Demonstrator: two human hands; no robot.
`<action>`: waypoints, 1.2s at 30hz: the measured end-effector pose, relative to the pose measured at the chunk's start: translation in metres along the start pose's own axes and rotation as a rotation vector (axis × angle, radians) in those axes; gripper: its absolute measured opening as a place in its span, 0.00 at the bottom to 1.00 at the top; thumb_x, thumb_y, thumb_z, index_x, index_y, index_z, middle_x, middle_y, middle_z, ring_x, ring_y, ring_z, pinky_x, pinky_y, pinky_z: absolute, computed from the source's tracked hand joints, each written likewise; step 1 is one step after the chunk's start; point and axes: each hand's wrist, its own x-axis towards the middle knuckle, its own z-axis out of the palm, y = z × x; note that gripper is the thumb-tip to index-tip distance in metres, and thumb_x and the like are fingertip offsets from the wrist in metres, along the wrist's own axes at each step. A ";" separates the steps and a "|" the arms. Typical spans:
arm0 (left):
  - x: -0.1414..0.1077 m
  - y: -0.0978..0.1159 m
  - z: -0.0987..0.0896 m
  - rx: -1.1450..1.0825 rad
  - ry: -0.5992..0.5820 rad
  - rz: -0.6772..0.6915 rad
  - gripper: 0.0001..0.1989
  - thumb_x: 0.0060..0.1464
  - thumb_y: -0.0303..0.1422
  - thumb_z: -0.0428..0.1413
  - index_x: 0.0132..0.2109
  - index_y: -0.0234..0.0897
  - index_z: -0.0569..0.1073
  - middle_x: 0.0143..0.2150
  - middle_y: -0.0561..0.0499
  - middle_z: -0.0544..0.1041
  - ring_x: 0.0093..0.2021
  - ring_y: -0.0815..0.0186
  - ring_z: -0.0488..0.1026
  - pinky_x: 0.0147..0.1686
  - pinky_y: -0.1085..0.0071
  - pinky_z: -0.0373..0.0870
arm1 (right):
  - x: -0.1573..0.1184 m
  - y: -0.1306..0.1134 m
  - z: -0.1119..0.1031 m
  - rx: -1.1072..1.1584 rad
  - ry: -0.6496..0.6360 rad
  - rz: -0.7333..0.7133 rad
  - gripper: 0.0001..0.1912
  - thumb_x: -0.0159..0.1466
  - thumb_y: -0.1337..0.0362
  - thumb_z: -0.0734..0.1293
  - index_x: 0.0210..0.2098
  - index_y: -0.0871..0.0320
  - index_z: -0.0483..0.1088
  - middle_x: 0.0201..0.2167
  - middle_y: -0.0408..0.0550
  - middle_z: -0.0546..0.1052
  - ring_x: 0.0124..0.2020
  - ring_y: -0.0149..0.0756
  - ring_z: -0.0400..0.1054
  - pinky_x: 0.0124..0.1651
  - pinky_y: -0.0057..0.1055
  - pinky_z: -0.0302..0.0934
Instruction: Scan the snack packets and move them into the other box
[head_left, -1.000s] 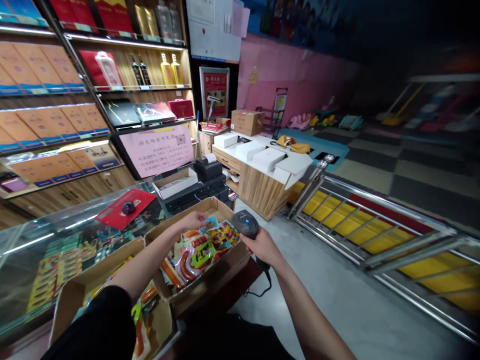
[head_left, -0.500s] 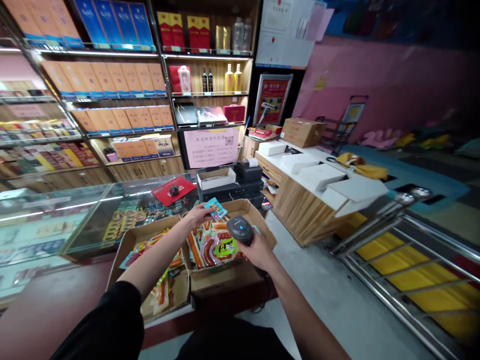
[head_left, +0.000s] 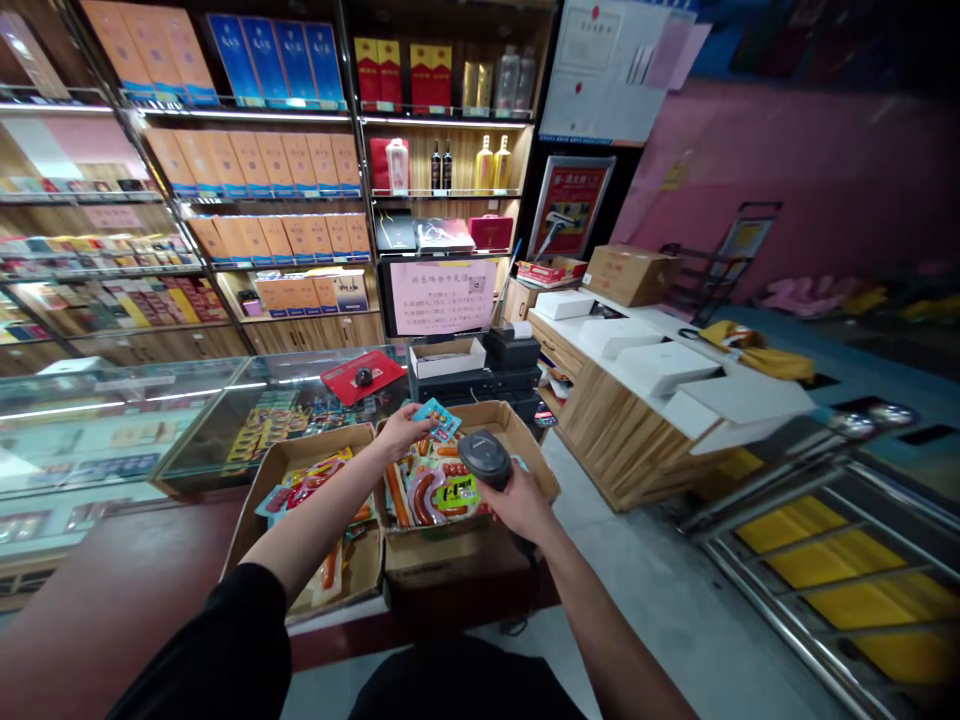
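A small blue packet is pinched in my left hand, above the far left part of the right cardboard box. My right hand is wrapped round a black handheld scanner, whose head is over the same box and points toward the packet. Wrapped sausages and a green-labelled pack lie in that box. My left forearm crosses over the left cardboard box, which holds more colourful packets.
Behind the boxes are a glass display case, a red sheet and a black receipt printer. A wooden counter stands to the right, with a metal railing beyond it. Stocked shelves line the back.
The whole view has shifted, so the shelves and counter sit farther right. Both hands keep their holds, and the blue light on top of the scanner no longer shows.
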 end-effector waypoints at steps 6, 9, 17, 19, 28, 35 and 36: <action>-0.004 -0.002 -0.014 0.008 0.005 0.040 0.20 0.36 0.25 0.73 0.35 0.35 0.72 0.29 0.53 0.79 0.27 0.70 0.77 0.32 0.75 0.75 | 0.003 0.003 0.001 0.012 -0.056 0.064 0.14 0.57 0.59 0.70 0.41 0.56 0.77 0.25 0.45 0.80 0.27 0.40 0.76 0.31 0.31 0.67; -0.015 -0.001 -0.045 -0.002 0.072 0.057 0.21 0.35 0.27 0.74 0.35 0.34 0.73 0.28 0.54 0.78 0.27 0.69 0.78 0.31 0.75 0.75 | 0.011 0.009 0.005 0.033 -0.077 0.026 0.14 0.57 0.56 0.70 0.40 0.57 0.77 0.27 0.47 0.81 0.30 0.41 0.77 0.33 0.31 0.68; -0.095 0.000 -0.187 -0.045 0.405 0.085 0.23 0.36 0.31 0.75 0.39 0.33 0.76 0.32 0.50 0.81 0.28 0.69 0.79 0.30 0.76 0.75 | 0.036 0.019 0.022 0.107 -0.157 -0.014 0.22 0.55 0.48 0.70 0.40 0.59 0.76 0.34 0.52 0.83 0.35 0.46 0.78 0.33 0.35 0.70; -0.120 0.000 -0.211 -0.058 0.476 0.082 0.23 0.37 0.32 0.75 0.41 0.32 0.76 0.33 0.48 0.81 0.28 0.69 0.79 0.31 0.75 0.76 | 0.040 0.014 0.025 0.117 -0.219 0.020 0.20 0.55 0.48 0.70 0.37 0.58 0.76 0.26 0.49 0.80 0.26 0.43 0.75 0.27 0.33 0.67; -0.156 0.003 -0.220 -0.097 0.579 0.083 0.21 0.38 0.28 0.75 0.40 0.31 0.77 0.33 0.49 0.81 0.30 0.68 0.79 0.35 0.73 0.79 | 0.045 0.002 0.034 0.056 -0.293 0.022 0.17 0.57 0.48 0.68 0.24 0.55 0.70 0.15 0.45 0.74 0.18 0.38 0.69 0.24 0.33 0.63; -0.103 -0.002 -0.156 0.107 0.300 0.060 0.26 0.36 0.37 0.76 0.42 0.32 0.78 0.36 0.46 0.82 0.31 0.67 0.79 0.30 0.75 0.75 | 0.042 0.030 0.008 0.064 -0.149 0.067 0.16 0.56 0.48 0.70 0.24 0.54 0.71 0.16 0.46 0.75 0.17 0.40 0.70 0.22 0.34 0.62; -0.092 -0.002 -0.143 0.138 0.233 0.068 0.26 0.36 0.38 0.75 0.42 0.32 0.78 0.36 0.46 0.82 0.32 0.66 0.79 0.31 0.75 0.76 | 0.040 0.035 0.002 0.059 -0.100 0.067 0.16 0.56 0.49 0.70 0.24 0.53 0.71 0.15 0.46 0.74 0.16 0.40 0.69 0.21 0.34 0.61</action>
